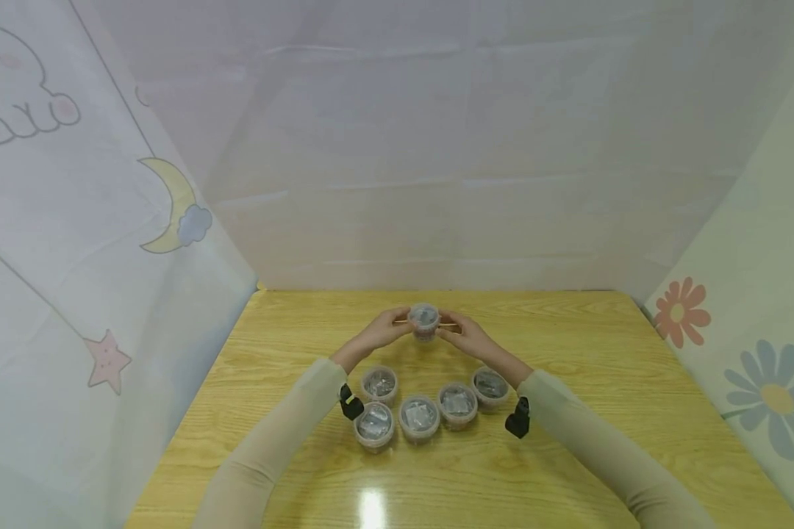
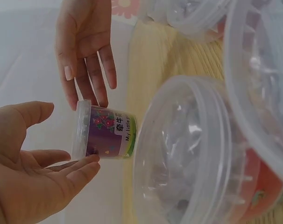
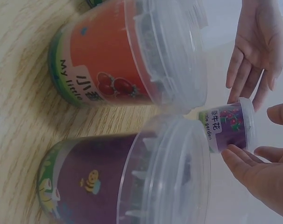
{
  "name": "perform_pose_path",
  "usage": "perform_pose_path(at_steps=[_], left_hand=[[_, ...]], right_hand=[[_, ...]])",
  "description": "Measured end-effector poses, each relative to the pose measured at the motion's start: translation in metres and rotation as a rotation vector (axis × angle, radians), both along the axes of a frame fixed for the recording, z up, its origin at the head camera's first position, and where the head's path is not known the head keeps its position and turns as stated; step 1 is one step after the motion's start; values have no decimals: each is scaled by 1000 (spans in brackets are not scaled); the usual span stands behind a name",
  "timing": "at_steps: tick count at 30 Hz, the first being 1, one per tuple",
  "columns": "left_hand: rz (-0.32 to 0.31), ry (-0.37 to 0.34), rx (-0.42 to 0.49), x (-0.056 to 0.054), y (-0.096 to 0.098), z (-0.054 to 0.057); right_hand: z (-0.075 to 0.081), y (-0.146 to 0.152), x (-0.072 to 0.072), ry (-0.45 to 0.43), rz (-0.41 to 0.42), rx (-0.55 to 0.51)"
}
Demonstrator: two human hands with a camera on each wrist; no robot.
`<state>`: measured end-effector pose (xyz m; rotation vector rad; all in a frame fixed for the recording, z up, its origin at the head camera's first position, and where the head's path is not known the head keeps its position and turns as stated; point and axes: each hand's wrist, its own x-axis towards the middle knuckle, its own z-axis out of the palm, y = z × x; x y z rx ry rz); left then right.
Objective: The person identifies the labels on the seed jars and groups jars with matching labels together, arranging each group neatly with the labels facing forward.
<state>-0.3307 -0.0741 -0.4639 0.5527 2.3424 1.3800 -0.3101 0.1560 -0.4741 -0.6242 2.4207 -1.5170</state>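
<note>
Between my two hands is a small lidded plastic cup (image 1: 425, 323) with a clear top. Its purple label, printed with red flowers and "My little garden", faces me in the left wrist view. My left hand (image 1: 384, 329) touches the cup's left side with nearly straight fingers, thumb held off in the left wrist view (image 2: 43, 172). From the opposite side my right hand (image 1: 466, 336) meets it with its fingertips, fingers extended, as the right wrist view also shows (image 3: 267, 172). The cup is upright, beyond the other cups.
Nearer me, several similar cups form a curved row on the wooden table (image 1: 291, 470): one at the left end (image 1: 379, 384), one in the middle (image 1: 419, 417), one at the right end (image 1: 491, 386). An orange-labelled cup (image 3: 104, 60) stands close by my right wrist. Printed cloth walls (image 1: 437, 184) surround the table.
</note>
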Motion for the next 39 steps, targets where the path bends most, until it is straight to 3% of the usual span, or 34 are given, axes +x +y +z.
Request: perform_pose_path(at_steps=[11, 19, 31, 39], left_hand=[[-27, 80, -52, -2, 4, -3], [-67, 105, -80, -2, 5, -5], [-104, 148, -141, -9, 5, -13], [-120, 182, -186, -13, 8, -13]], right_hand=[[-4, -2, -1, 105, 54, 107], [1, 0, 1, 202, 86, 263], [-5, 2, -6, 215, 98, 300], [-8, 5, -16, 224, 92, 326]])
